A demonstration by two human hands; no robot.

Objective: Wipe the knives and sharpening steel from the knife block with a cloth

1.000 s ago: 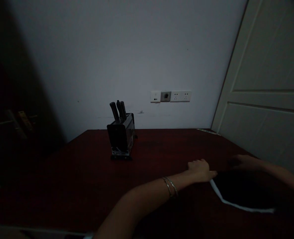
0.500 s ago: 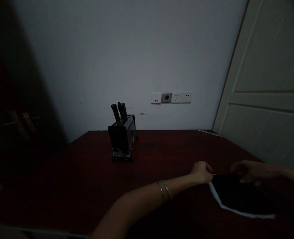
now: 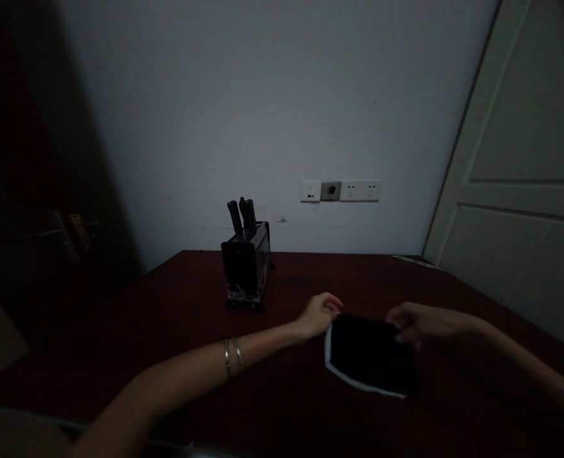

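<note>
Watched the pair of hands through the head camera; light poor. Nearest me, two thin silvery metal bangles sat on the left forearm. Beyond them, right of centre, was a flat black piece with a pale strip along its left and near edges, on or just above the dark red wooden tabletop; I could not tell which, nor its material.

The left hand had its fingers curled closed at the piece's far left corner, apparently gripping it. The right hand was at the far right corner, thumb against the black face, fingers bent; whether it pinched or merely touched, I couldn't tell.

I judged the step as two-handed handling by the far corners. The next move, I reckoned, called for a sure right-hand hold and both corners level.

Farther back, well apart, stood a black-ended knife holder with black-handled knives. Last, a row of wall sockets on the pale wall.
</note>
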